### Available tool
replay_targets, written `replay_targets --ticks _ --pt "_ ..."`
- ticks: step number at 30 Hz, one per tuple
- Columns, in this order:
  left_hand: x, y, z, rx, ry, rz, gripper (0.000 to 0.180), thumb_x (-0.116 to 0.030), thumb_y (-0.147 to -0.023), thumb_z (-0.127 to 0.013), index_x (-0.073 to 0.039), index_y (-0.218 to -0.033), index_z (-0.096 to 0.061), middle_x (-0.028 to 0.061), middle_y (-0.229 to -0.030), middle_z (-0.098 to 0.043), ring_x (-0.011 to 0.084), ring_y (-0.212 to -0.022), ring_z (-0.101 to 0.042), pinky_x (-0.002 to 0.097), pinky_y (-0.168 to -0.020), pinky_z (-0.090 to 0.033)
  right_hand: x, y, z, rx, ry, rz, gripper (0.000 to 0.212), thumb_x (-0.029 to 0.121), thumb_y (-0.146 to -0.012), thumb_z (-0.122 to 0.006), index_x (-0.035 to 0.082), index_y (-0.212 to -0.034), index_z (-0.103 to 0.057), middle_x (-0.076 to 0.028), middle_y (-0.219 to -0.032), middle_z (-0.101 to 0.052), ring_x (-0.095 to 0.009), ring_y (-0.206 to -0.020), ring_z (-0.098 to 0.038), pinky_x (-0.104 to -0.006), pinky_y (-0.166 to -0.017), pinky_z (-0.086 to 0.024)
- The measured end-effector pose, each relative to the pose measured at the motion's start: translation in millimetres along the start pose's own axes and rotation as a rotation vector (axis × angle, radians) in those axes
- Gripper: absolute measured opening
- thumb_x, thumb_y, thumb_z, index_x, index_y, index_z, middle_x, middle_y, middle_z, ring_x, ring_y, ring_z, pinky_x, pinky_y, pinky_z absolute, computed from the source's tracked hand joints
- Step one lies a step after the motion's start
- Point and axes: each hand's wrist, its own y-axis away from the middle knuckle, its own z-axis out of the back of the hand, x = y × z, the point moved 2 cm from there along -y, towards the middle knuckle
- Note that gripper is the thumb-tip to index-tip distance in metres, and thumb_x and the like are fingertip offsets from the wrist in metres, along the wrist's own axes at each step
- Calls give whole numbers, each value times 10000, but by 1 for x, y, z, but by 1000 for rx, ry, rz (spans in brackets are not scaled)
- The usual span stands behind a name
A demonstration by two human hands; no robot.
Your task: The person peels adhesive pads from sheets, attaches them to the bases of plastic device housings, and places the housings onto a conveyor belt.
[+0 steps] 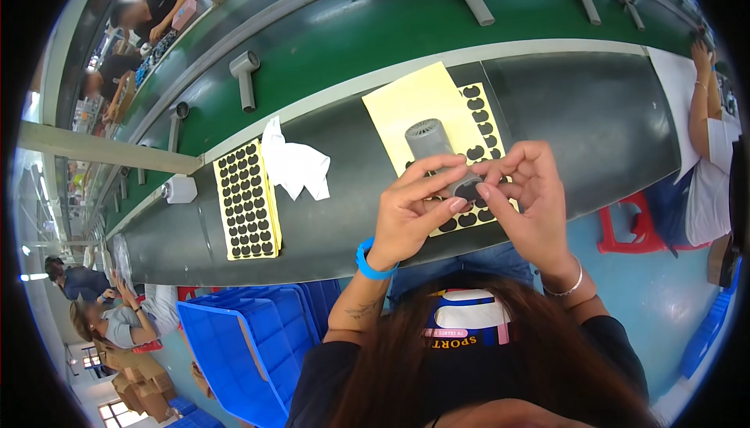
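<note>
A grey dryer-shaped housing points its round vented end away from me, over the yellow sheets. Its near end sits between my two hands, and a black round piece shows there. My left hand closes on that near end, with thumb and fingers on either side. From the right, my right hand pinches at the black piece, its thumb and index finger at the edge. Underneath lies a yellow sheet of black round stickers, partly covered by a plain yellow sheet.
Left on the dark table is another stack of sticker sheets, with a white cloth beside it. Beyond, a green conveyor carries several grey housings. Blue crates stand lower left, a red stool right. Other people sit nearby.
</note>
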Motion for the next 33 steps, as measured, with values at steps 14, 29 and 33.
replay_targets --ticks 14,29,33 --pt "-1 9 3 23 57 -19 370 94 -840 -608 22 -1201 -582 129 -1320 -458 158 -981 -618 259 -837 -553 11 6 -11 -130 680 265 288 -2 -788 -686 12 -988 -479 -70 -811 -546 -133 -721 -550 -234 -700 -447" --pt "-8 -7 19 -147 20 -188 275 89 -816 -633 14 -1079 -606 143 -1188 -557 141 -944 -603 236 -686 -567 -102 -27 -7 53 182 -50 142 79 -904 -615 31 -980 -505 -15 -791 -569 -58 -691 -539 -215 -600 -447" --pt "-20 -40 24 -154 -94 -265 294 108 -771 -674 12 -1044 -624 153 -1171 -575 148 -956 -597 221 -633 -568 -122 -32 -7 42 311 -60 147 61 -868 -638 14 -961 -533 -43 -775 -599 -84 -655 -558 -221 -567 -451"
